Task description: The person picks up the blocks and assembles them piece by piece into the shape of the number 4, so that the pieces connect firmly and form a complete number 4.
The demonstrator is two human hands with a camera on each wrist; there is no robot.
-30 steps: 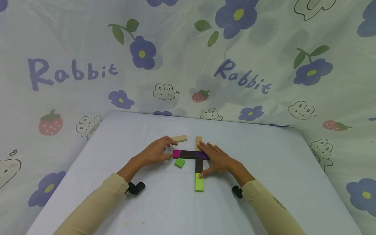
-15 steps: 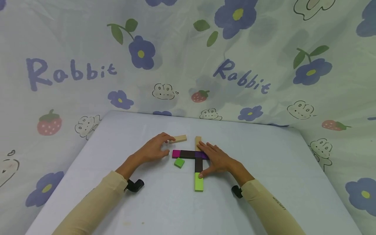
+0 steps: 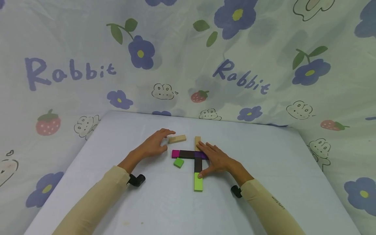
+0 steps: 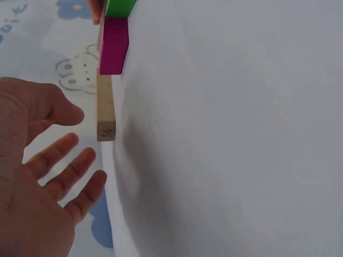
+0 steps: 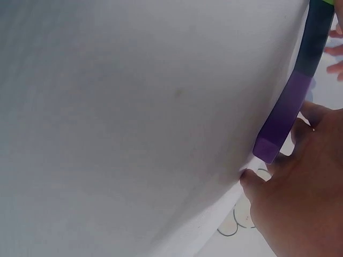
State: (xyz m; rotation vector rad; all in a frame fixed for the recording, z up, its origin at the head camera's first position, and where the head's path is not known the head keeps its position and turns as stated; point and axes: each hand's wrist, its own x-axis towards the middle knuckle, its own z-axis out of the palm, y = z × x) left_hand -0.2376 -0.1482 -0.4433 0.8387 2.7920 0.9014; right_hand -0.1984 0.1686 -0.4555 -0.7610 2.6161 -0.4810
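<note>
A slim, pale wooden bar (image 3: 177,139) lay beyond the magenta block (image 3: 175,153); the left hand (image 3: 154,143) was relaxed, the right hand (image 3: 216,159) outspread.

The plain rectangular block (image 3: 177,139) is bare, matt wood; the magenta block (image 4: 114,45) looks smooth and evenly coated. The worktop (image 3: 164,205) has a matt, finely woven cloth surface. The rabbit-print backdrop (image 3: 73,32) looks creased, faintly shiny.
</note>
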